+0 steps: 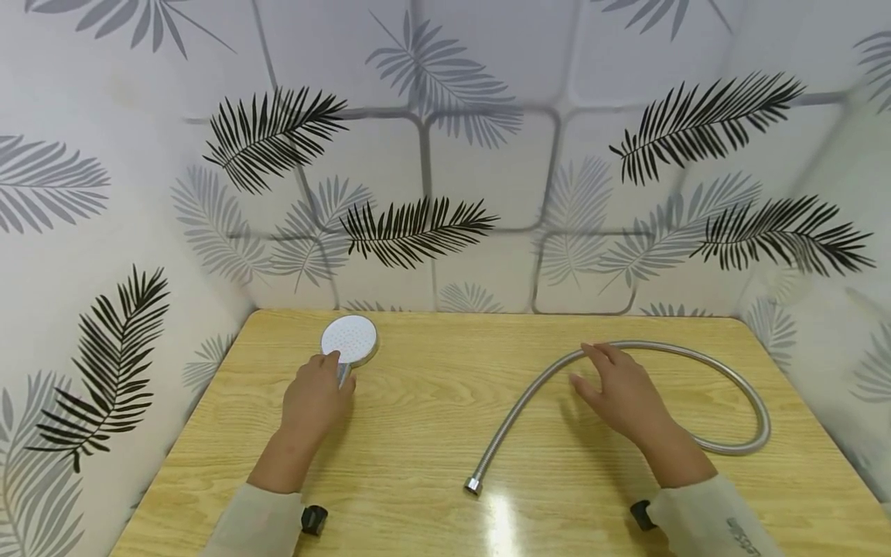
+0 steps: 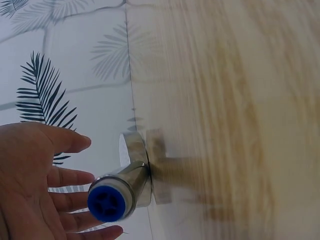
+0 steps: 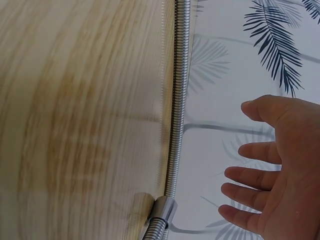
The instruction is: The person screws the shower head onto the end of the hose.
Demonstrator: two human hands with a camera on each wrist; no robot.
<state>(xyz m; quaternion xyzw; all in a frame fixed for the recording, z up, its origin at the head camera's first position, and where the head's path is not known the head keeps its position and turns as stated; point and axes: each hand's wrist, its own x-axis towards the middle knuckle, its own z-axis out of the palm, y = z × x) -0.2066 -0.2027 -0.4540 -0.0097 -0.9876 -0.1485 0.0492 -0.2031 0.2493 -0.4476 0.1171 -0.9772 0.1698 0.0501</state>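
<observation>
A round shower head (image 1: pixel 349 339) with a white spray face lies at the left of the wooden table. Over its handle hovers my left hand (image 1: pixel 316 394), fingers relaxed and apart from it. In the left wrist view the handle's end (image 2: pixel 106 203) shows a blue insert. To the right lies a silver metal shower hose (image 1: pixel 518 406) in a loose curve, one end nut (image 1: pixel 473 486) toward the front. My right hand (image 1: pixel 623 391) is above the hose with its fingers loosely extended. The right wrist view shows this hand (image 3: pixel 285 165) beside the hose (image 3: pixel 177 100), not gripping it.
The light wooden table (image 1: pixel 418 433) meets a wall (image 1: pixel 487 170) with a leaf pattern at the back and sides. Each wrist wears a black device, one (image 1: pixel 314 519) on the left and one (image 1: pixel 643 514) on the right.
</observation>
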